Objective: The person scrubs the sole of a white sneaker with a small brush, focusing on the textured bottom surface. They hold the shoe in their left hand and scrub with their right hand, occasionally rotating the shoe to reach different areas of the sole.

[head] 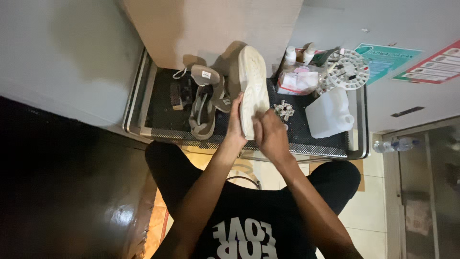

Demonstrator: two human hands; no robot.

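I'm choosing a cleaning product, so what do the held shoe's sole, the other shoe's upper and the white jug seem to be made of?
Sole: probably rubber or foam, matte cream, with moulded ridges; the left hand grips the shoe and the right hand presses on the sole. Other shoe: soft grey-brown fabric or suede, dull, no shine. Jug: translucent white plastic, smooth, slightly glossy.

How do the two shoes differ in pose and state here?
The held shoe is gripped by the left hand, sole facing the camera; the other shoe lies untouched on the tray, opening up. The right hand touches only the held shoe. Both look grey-beige.
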